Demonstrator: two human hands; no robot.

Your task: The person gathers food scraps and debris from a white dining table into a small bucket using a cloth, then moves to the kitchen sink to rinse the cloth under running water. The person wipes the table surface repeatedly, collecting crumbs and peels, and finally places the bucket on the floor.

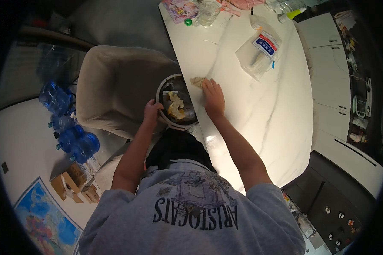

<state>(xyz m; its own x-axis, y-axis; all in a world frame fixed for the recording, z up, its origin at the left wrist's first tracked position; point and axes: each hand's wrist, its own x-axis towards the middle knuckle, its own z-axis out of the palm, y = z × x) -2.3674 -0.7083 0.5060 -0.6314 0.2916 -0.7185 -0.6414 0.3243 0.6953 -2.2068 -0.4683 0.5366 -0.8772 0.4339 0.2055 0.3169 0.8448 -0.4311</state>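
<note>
My left hand (152,111) grips the left rim of a round waste bin (160,92), held against the table's edge with part of its mouth under the tabletop. Pale yellow fruit peels (176,106) lie inside on a dark liner with some clear plastic. My right hand (214,97) rests palm down on the white marble-patterned table (258,118), close to that edge. Under and beside its fingertips is a crumpled beige cloth or paper (197,82); its exact material is unclear.
A clear plastic bag with a printed label (258,52) lies farther up the table. Beyond it are a glass jar (208,14), a green ring-shaped cap (188,22) and a bottle (292,14). A beige upholstered chair (99,86) stands left of the bin, with blue water jugs (78,143) behind.
</note>
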